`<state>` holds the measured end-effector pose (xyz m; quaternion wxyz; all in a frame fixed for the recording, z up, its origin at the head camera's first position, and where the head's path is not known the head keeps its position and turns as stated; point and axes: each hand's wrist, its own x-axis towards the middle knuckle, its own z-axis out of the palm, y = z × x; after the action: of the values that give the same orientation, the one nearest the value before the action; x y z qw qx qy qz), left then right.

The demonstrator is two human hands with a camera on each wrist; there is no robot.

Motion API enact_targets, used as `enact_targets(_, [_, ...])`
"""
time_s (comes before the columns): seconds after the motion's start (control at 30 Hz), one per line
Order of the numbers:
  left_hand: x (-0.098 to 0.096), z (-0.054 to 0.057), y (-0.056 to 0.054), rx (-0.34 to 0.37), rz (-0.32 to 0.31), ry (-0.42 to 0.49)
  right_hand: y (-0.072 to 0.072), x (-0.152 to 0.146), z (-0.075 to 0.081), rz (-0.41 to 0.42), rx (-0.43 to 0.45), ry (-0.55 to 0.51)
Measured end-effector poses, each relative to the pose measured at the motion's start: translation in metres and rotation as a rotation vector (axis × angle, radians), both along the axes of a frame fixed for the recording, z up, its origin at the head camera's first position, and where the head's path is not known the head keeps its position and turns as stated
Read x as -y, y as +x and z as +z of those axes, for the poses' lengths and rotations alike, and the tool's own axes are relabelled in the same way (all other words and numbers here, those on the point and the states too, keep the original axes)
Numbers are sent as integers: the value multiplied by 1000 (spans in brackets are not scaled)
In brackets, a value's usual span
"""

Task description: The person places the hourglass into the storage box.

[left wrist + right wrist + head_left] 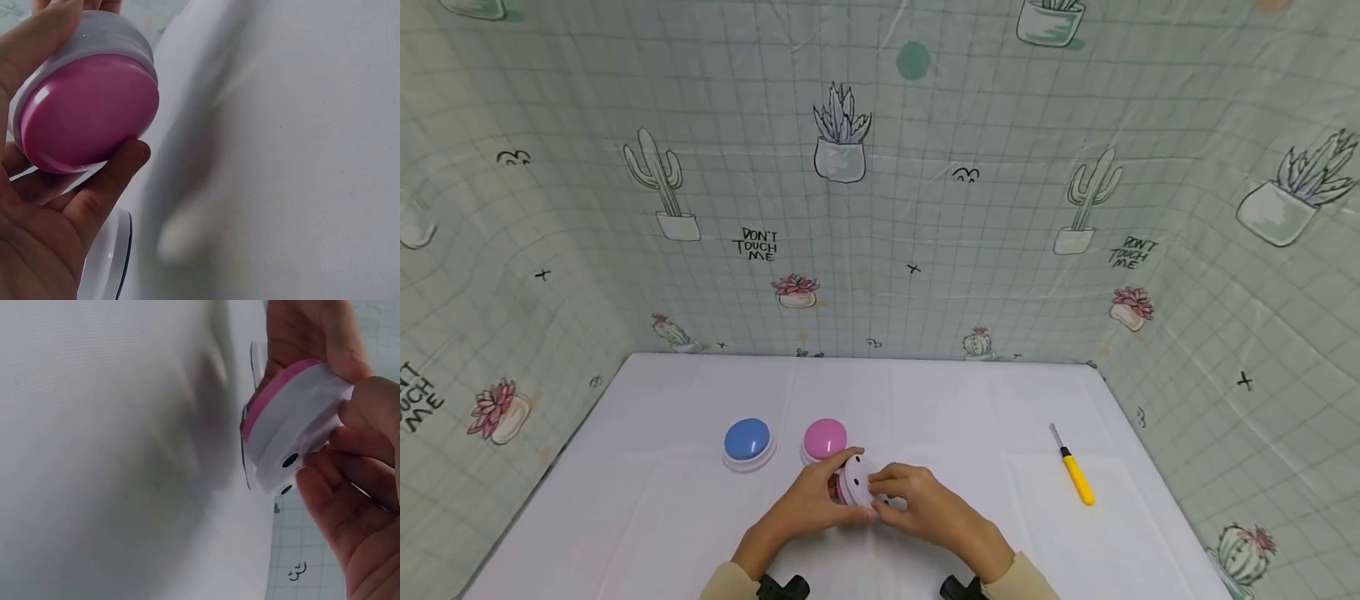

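Note:
My left hand grips a round push light by its rim. The light has a white body and a glossy pink dome, which faces the left palm. It is held tilted on its side, its white underside with small black dots turned to the right. At that underside the curled fingers and thumb of my right hand pinch, partly hiding it. What exactly the fingertips grasp there I cannot tell. Just behind the left hand stands another pink-domed push light, dome up.
A blue-domed push light stands dome up on the white-covered table, left of the pink one. On the right side lies a screwdriver with a yellow handle, tip pointing away. Patterned cloth hangs around the table's back and sides.

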<state>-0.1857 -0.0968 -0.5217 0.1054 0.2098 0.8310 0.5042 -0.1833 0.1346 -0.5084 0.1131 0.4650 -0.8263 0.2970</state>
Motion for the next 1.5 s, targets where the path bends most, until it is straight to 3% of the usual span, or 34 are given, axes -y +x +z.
enact_targets(0.23, [1,-3,-3,-24,30,10,1,2,-2,21,-57,-20])
enact_targets(0.6, [2,-3,-3,-29,68,18,2,6,-2,-32,-159,15])
enact_targets(0.7, [1,-3,-3,-18,80,26,2,6,-1,-23,-135,21])
enact_targets(0.93, [3,0,-1,39,77,58,0,4,2,4,23,4])
enact_targets(1.3, [4,-3,-1,91,43,144,-3,2,3,-44,74,-54])
enact_targets(1.5, [4,-4,-1,93,54,174,-3,2,1,-21,26,-61])
